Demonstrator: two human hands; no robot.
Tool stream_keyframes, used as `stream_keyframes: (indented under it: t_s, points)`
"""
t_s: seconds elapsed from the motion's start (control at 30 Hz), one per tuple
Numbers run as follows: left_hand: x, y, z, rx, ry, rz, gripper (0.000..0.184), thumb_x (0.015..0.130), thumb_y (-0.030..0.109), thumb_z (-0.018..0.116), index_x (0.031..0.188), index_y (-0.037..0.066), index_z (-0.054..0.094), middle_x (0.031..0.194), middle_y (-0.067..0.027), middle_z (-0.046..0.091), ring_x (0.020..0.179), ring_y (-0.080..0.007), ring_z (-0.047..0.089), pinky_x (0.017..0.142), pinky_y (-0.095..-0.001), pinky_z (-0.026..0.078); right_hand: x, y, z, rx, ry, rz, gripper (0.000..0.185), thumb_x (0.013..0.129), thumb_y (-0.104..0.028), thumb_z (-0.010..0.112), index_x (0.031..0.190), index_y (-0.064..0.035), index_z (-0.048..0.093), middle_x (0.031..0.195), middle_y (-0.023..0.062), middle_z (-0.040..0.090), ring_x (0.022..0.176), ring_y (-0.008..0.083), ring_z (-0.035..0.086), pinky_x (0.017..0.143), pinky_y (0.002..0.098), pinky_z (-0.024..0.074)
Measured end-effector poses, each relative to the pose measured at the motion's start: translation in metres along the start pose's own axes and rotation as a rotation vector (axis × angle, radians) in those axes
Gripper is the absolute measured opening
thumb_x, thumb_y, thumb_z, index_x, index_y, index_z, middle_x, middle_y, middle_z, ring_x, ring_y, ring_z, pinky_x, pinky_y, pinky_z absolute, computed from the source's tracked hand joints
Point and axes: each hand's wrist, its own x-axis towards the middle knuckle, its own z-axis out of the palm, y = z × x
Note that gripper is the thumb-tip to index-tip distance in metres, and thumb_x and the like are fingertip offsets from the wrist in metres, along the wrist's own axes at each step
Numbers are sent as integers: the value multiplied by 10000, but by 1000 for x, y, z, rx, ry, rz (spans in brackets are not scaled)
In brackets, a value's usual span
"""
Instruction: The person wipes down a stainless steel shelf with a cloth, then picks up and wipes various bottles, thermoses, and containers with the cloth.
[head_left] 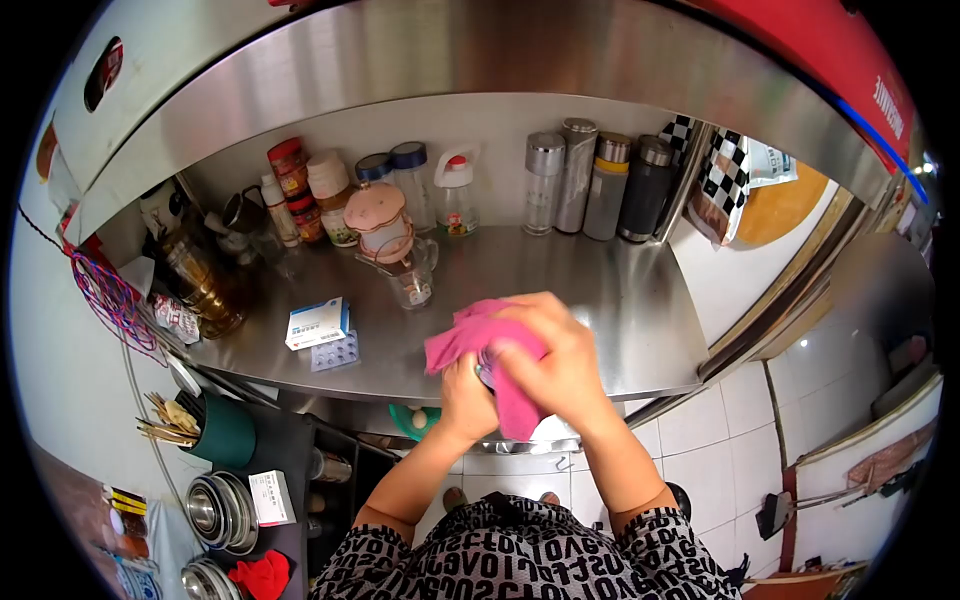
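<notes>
Lettered shirt (510, 555), then pink cloth (515, 400) between right hand (562, 355), closed on it, and left hand (468, 402), closed on shiny object (486, 368).

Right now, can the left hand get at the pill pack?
Probably not yet: the left hand grips an item partly hidden by pink cloth, though bare counter leads to the pill pack.

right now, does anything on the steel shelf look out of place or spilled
One mild oddity: a blister pack lies loose on the steel shelf, askew beside a blue-and-white box near the front edge, rather than tucked inside a box. I can see no spill or breakage there.
</notes>
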Motion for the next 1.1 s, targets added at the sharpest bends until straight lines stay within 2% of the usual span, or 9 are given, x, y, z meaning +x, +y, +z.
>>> stream_keyframes:
  t_s: [0.1,0.2,0.3,0.4,0.57,0.7,0.83,1.0,1.1]
  points:
    - [-6,1,1,20,164,-11,833,663,290,860,1345,9,471,1110,-198,668,1031,-337,668,889,-413,523,-5,20,6,506,142,372,344,913,-274,654,1120,2,646,893,104,679,847,189,652,811,336,518]
    - [-7,5,-3,-352,295,28,903,646,237,875,1375,-37,418,1218,-147,585,1102,-215,600,975,-338,474,-44,38,35,404,331,410,365,965,-289,573,1106,42,635,814,81,665,833,145,608,792,337,509]
    - [2,10,-24,-517,430,-47,853,681,212,829,1379,-38,409,1262,-136,547,1133,-215,580,989,-338,464,-92,34,75,202,331,204,419,987,-246,497,1248,76,558,1271,247,570,1196,338,548,1038,400,401]
    - [6,5,-31,-477,495,-124,747,724,210,789,1335,-38,439,1203,-112,568,1075,-183,582,952,-326,469,-105,32,84,36,239,144,472,994,-245,485,1318,97,493,1454,303,379,1340,438,401,1115,434,314]
    - [-7,5,-18,-468,371,-149,671,761,186,791,1304,-21,455,1170,-98,579,1058,-171,576,950,-323,459,-57,1,49,69,177,98,504,1003,-287,491,1343,83,461,1443,320,368,1303,482,420,1097,450,339]
    - [-16,7,-10,-602,222,-192,647,774,184,776,1301,-17,458,1177,-98,584,1067,-173,578,960,-324,452,-32,12,30,215,-27,215,447,1017,-358,453,1266,7,523,1224,242,564,1084,442,566,901,445,454]
    - [-18,-11,-16,-703,360,-227,630,761,185,768,1280,-28,482,1162,-91,598,1054,-171,589,962,-321,454,-53,37,41,226,-128,256,551,1009,-435,422,1379,-27,447,1273,256,553,1170,472,534,990,451,434]
    - [3,-19,-46,-990,348,-265,747,776,396,738,1309,-52,470,1174,-169,614,1007,-275,657,876,-386,553,-98,46,57,200,-122,169,663,967,-404,542,1456,-2,345,1407,225,474,1272,384,510,1048,451,410]
    - [5,-25,-38,-1290,180,-248,871,822,641,636,1353,-21,443,1167,-205,618,997,-325,663,836,-422,576,-108,55,59,901,-168,472,819,904,-438,654,1499,-13,284,1450,160,444,1332,280,457,1100,404,370]
